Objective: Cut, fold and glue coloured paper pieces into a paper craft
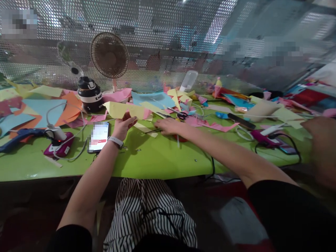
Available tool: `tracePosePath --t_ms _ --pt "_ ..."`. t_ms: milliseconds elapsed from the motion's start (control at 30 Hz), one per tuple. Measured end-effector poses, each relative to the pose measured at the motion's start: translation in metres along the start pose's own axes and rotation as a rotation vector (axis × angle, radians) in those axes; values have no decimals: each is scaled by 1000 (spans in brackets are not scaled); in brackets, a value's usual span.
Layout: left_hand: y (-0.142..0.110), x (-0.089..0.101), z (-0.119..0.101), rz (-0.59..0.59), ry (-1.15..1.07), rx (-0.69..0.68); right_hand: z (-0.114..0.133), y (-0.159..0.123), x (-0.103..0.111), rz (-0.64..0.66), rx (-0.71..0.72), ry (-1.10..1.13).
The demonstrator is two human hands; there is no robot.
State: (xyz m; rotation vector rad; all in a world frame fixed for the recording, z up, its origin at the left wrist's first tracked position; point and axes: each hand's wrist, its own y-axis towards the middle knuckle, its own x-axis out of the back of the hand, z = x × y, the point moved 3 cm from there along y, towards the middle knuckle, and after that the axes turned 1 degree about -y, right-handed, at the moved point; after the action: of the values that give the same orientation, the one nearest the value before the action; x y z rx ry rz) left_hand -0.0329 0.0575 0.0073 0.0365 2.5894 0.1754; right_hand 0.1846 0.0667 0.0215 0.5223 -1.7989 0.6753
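My left hand (124, 126), with a pale band on the wrist, pinches a folded piece of yellow paper (119, 110) just above the table. To its right, my right hand (168, 126) is low over the tabletop with its fingers curled down. A thin dark pointed piece (152, 131) sticks out to the left from under those fingers; what it belongs to is hidden. Behind the right hand lies a pair of scissors (181, 114) with dark handles. Part of a red object (181, 138) shows beneath the right wrist.
Around the green table (157, 161) are a phone (98, 137), a black bottle (90, 96), a fan (109, 55), a blue glue gun (22, 137) and a purple power strip (59, 145). Coloured paper scraps and cables spread along the back. Another person's arm (321, 150) is at the right.
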Motion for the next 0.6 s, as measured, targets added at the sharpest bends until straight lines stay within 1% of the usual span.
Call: tracePosePath --t_ms 133,200,233,300,367,400,433,467,533,600 --pt "1 0 0 -6 -9 -13 -3 -2 3 -33 -33 6" --pt "0 0 -1 -2 -11 -13 -9 -7 9 -78 -64 -1" --pt "0 0 -1 5 -8 -13 -12 -11 13 -125 -83 11" --pt "-1 0 -2 25 5 -15 -19 -21 25 -284 -130 127" --pt "0 0 -2 35 15 -21 -23 -34 36 -487 -192 402" --pt "0 0 -2 33 15 -26 -22 -40 38 -569 -220 590" --pt "1 0 -2 27 11 -31 -19 -45 38 -619 -240 792" --pt "1 1 -1 19 4 -36 -14 -48 35 -637 -251 991" --pt "3 1 -1 2 -8 -37 3 -48 26 -602 -251 1308" --pt "2 1 -1 -8 -10 -24 21 -43 16 -546 -246 1463"
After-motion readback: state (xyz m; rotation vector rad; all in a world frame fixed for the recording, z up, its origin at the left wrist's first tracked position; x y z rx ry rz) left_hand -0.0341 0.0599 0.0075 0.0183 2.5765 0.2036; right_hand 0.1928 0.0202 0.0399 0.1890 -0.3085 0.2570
